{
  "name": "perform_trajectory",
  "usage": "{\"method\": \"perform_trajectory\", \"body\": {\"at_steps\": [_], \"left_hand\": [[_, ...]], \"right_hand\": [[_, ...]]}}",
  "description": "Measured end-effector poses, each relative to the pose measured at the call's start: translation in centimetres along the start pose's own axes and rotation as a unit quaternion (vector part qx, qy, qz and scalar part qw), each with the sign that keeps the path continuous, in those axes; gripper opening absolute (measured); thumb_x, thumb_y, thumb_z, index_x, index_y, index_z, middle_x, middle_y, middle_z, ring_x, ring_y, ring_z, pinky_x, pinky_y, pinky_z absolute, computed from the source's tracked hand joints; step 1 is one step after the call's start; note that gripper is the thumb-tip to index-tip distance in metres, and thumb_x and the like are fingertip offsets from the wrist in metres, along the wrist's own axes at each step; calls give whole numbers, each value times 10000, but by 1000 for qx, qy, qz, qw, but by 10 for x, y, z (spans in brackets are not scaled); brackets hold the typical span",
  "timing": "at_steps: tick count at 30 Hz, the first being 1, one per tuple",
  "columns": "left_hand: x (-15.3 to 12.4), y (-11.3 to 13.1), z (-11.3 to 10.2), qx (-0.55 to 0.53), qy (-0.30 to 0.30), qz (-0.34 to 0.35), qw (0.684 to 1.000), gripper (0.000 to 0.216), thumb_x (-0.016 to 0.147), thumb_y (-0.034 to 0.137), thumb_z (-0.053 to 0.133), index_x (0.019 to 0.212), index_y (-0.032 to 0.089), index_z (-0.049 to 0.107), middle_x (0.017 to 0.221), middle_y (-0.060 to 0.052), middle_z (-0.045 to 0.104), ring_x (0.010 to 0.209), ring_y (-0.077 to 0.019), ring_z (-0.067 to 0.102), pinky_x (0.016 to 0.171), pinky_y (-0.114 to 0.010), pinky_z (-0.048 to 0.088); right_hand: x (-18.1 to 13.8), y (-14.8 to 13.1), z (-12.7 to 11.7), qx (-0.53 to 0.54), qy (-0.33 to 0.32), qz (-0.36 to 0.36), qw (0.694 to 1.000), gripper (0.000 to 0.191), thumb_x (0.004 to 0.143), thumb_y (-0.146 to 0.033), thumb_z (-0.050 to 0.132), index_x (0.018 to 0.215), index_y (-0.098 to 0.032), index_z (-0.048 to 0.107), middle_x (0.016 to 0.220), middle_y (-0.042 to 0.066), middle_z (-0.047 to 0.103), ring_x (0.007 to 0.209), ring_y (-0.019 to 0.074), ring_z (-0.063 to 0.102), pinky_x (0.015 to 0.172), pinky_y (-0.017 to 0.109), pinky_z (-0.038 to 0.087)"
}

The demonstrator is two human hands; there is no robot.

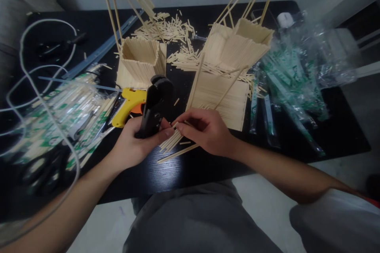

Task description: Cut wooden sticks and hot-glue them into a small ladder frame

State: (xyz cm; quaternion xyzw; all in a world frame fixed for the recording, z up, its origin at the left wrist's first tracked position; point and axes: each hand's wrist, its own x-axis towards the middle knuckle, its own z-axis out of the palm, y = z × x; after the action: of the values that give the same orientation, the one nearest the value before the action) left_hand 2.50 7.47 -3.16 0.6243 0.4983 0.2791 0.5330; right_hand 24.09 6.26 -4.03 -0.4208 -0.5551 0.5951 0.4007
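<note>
My left hand (132, 146) is closed around a black hand tool (152, 108) that looks like a cutter, its rounded head pointing up. Close beside it, my right hand (209, 132) pinches the end of a thin wooden stick between thumb and fingers. The two hands' fingertips nearly meet there; the exact contact is too small to tell. Under the fingers lie several loose wooden sticks (170, 145) on the black table. Just left of the cutter is a yellow glue gun (127, 110), partly hidden by it. Beyond my right hand lies a flat panel of sticks (228, 99).
Two box-shaped stick structures (141, 65) (247, 43) with tall uprights stand at the back. Short stick offcuts (169, 29) lie between them. Wrapped chopsticks (59, 114), scissors (49, 170) and a white cable (44, 102) occupy the left. Empty plastic wrappers (291, 75) pile up on the right.
</note>
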Motion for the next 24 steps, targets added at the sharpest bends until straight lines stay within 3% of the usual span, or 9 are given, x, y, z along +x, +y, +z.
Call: {"method": "perform_trajectory", "body": {"at_steps": [10, 24], "left_hand": [[-1, 1, 0, 9, 12, 15, 1000, 196, 863, 380, 788, 784, 208, 740, 616, 43, 566, 554, -100, 468, 511, -236, 373], [1, 1, -1, -10, -11, 18, 1000, 239, 899, 402, 750, 806, 183, 733, 640, 31, 589, 572, -97, 502, 528, -218, 406]], "right_hand": [[0, 1, 0, 42, 2, -15, 999, 119, 909, -261, 730, 935, -160, 787, 720, -1, 741, 662, 116, 676, 622, 231, 536], [1, 1, 1, 37, 18, -13, 999, 150, 898, -313, 763, 906, -164, 778, 731, 2, 722, 658, 120, 642, 601, 239, 504]]}}
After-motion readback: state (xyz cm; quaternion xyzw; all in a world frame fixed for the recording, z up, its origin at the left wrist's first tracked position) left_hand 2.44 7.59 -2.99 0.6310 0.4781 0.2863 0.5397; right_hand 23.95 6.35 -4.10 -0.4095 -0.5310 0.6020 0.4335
